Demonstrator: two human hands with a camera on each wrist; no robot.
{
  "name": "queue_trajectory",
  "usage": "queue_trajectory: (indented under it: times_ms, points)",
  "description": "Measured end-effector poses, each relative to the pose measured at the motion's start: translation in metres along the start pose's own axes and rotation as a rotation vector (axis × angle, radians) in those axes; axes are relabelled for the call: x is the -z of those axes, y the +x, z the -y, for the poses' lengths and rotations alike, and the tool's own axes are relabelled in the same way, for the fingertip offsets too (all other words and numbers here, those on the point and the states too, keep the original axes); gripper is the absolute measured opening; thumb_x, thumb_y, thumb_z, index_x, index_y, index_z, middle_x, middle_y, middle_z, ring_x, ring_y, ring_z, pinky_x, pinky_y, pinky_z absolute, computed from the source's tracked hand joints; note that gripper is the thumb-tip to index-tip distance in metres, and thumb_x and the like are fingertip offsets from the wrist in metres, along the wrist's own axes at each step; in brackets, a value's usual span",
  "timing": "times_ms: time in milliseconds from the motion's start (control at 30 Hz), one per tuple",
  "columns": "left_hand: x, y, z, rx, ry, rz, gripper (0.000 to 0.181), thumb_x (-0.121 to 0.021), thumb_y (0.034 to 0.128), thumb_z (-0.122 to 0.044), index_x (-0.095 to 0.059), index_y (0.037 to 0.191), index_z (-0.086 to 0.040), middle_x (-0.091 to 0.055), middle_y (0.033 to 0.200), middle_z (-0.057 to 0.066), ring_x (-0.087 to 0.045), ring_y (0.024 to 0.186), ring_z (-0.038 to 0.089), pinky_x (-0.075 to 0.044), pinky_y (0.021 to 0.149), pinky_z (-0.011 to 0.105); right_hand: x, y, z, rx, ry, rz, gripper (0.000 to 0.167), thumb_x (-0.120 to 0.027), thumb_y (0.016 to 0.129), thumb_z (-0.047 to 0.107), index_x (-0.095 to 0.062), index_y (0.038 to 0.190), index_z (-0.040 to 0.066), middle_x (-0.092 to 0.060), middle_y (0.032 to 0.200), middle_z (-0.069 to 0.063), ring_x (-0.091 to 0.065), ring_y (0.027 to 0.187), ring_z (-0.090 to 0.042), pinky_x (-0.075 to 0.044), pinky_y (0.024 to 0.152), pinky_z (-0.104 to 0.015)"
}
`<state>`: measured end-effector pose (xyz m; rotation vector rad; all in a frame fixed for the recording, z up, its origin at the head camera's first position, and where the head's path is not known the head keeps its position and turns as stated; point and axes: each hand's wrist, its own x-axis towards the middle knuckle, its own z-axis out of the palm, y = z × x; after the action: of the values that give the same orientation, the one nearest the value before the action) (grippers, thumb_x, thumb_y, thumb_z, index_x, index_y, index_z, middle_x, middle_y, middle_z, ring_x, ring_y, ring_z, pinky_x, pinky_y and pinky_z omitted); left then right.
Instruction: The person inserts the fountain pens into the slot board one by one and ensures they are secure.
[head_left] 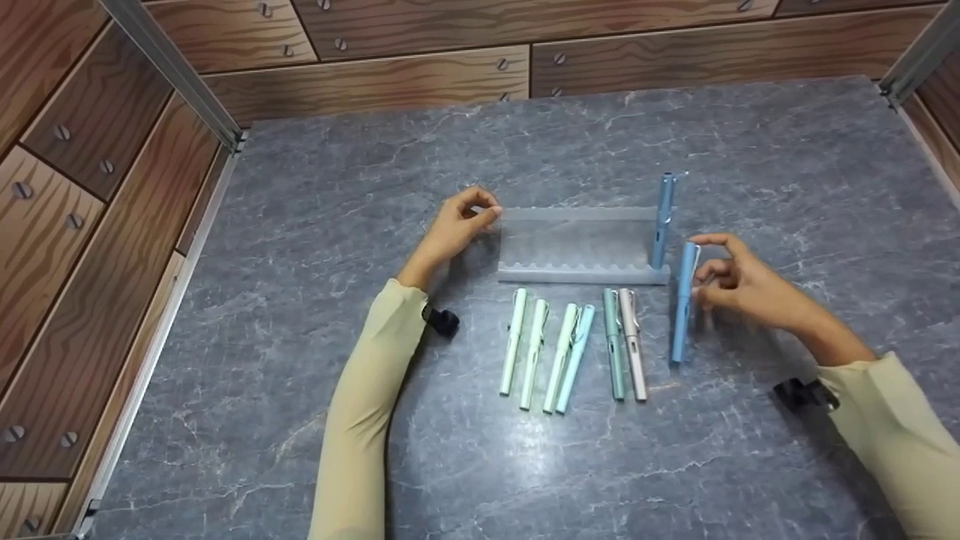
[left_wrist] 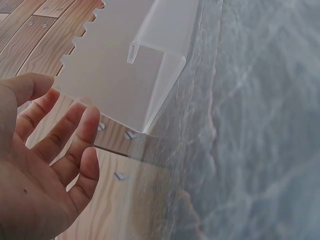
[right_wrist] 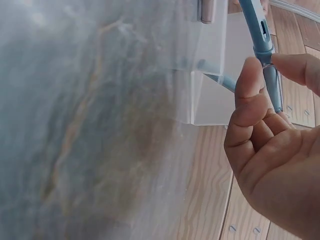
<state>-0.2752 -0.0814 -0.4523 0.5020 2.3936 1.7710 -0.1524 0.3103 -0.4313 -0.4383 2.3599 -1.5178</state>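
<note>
A clear plastic pen stand (head_left: 577, 241) with notched edges stands on the table. My left hand (head_left: 454, 225) pinches its upper left corner between thumb and index finger; the left wrist view shows the other fingers loosely bent beside the stand (left_wrist: 115, 65). My right hand (head_left: 742, 289) holds a blue pen (head_left: 683, 311) by its clip side, just right of the stand, with thumb and fingers on it in the right wrist view. Another, darker blue pen (head_left: 661, 225) leans upright in the rightmost part of the stand.
In front of the stand lie three pale green pens (head_left: 513, 345), a light blue pen (head_left: 576, 360), a dark green pen (head_left: 613, 345) and a greyish-pink pen (head_left: 634, 349). Wood-patterned panels (head_left: 412, 79) border the grey marbled table (head_left: 225, 360) at the back and left.
</note>
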Motion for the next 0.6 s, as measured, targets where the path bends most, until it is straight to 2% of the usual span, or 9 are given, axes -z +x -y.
queue_trajectory:
  times_ms: [167,300,433,600]
  points:
    - [0.001,-0.001,0.000,-0.003,0.010,0.004,0.014,-0.061,0.0943,-0.015,-0.061,0.100,-0.002,-0.063,0.100,0.007,-0.062,0.086,0.042,-0.054,0.074,0.042,0.002,0.002,0.007,0.042,0.011,-0.030,0.061,-0.055,0.090,-0.010,-0.026,0.137,0.014,-0.058,0.084,0.007,-0.059,0.068,-0.007,-0.056,0.064,-0.023]
    - [-0.001,0.000,0.000,-0.011,-0.004,0.001,0.013,-0.061,0.0942,-0.014,-0.061,0.099,-0.002,-0.063,0.098,0.006,-0.062,0.086,0.043,-0.054,0.078,0.047,0.004,0.004,0.013,0.086,0.010,-0.046,0.061,-0.053,0.089,-0.013,-0.026,0.137,0.013,-0.057,0.082,0.006,-0.058,0.066,-0.006,-0.053,0.060,-0.021]
    - [-0.001,0.001,0.000,-0.013,-0.026,0.001,0.013,-0.062,0.0934,-0.012,-0.061,0.099,0.000,-0.063,0.096,0.004,-0.061,0.087,0.046,-0.055,0.080,0.050,0.005,0.007,0.019,0.087,-0.017,-0.058,0.060,-0.053,0.090,-0.011,-0.026,0.137,0.015,-0.055,0.083,0.006,-0.054,0.064,-0.005,-0.051,0.058,-0.020]
    - [0.000,0.000,0.001,-0.004,-0.015,-0.007,0.013,-0.062,0.0932,-0.013,-0.061,0.098,-0.001,-0.062,0.096,0.004,-0.062,0.086,0.044,-0.055,0.079,0.049,0.003,0.014,0.026,0.066,-0.096,-0.078,0.060,-0.057,0.091,-0.007,-0.024,0.138,0.011,-0.055,0.085,0.002,-0.054,0.066,-0.006,-0.051,0.059,-0.020]
